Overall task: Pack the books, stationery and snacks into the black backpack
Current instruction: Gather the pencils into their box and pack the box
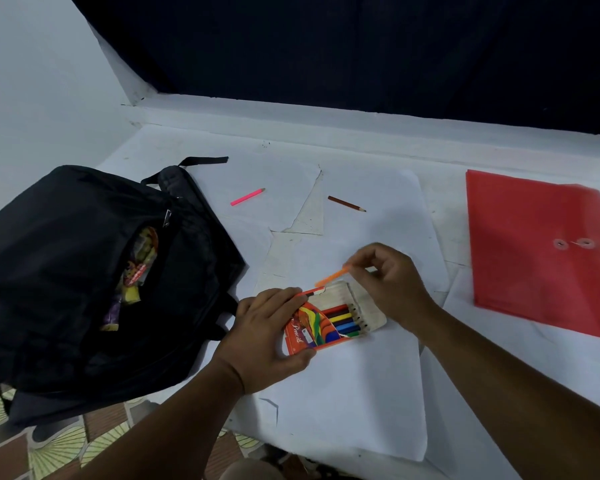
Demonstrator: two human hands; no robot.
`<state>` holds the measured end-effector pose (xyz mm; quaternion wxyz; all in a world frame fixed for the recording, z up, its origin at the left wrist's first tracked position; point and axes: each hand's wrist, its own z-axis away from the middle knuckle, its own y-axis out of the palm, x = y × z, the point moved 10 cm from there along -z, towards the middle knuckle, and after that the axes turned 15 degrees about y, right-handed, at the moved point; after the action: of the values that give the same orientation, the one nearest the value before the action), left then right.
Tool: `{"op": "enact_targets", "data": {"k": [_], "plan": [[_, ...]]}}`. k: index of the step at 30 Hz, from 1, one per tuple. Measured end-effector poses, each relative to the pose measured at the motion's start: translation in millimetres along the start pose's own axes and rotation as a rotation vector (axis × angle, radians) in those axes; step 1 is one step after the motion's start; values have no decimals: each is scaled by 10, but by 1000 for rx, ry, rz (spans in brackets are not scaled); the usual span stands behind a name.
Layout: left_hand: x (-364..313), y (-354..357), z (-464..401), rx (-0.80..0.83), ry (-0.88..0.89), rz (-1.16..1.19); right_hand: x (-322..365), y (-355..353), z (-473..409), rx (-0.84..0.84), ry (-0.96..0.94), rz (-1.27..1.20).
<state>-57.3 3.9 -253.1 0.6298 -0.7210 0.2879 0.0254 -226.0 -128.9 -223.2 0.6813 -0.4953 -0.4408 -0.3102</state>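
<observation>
The left hand point(271, 336) grips a coloured-pencil box point(329, 318) lettered "Pencils"; the right hand point(390, 284) pinches an orange pencil point(331, 277) above it. Left of the box, on a white paper-covered table point(354, 393), lies the black backpack point(77, 271).

Dim, soft light; wide-angle edge distortion

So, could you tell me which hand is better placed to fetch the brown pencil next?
Probably the right hand: the brown pencil lies just beyond it, while the left hand steadies the pencil box.

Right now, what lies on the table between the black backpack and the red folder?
In the head view: both hands work there, the left hand holding the pencil box, the right hand pinching an orange pencil.
</observation>
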Motion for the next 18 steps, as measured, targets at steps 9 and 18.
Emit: {"op": "enact_targets", "data": {"k": [9, 18], "plan": [[-11, -11, -6, -3, 12, -13, -80, 200, 270, 17, -394, 424], [-15, 5, -5, 5, 4, -17, -108, 292, 320, 89, -399, 519]]}}
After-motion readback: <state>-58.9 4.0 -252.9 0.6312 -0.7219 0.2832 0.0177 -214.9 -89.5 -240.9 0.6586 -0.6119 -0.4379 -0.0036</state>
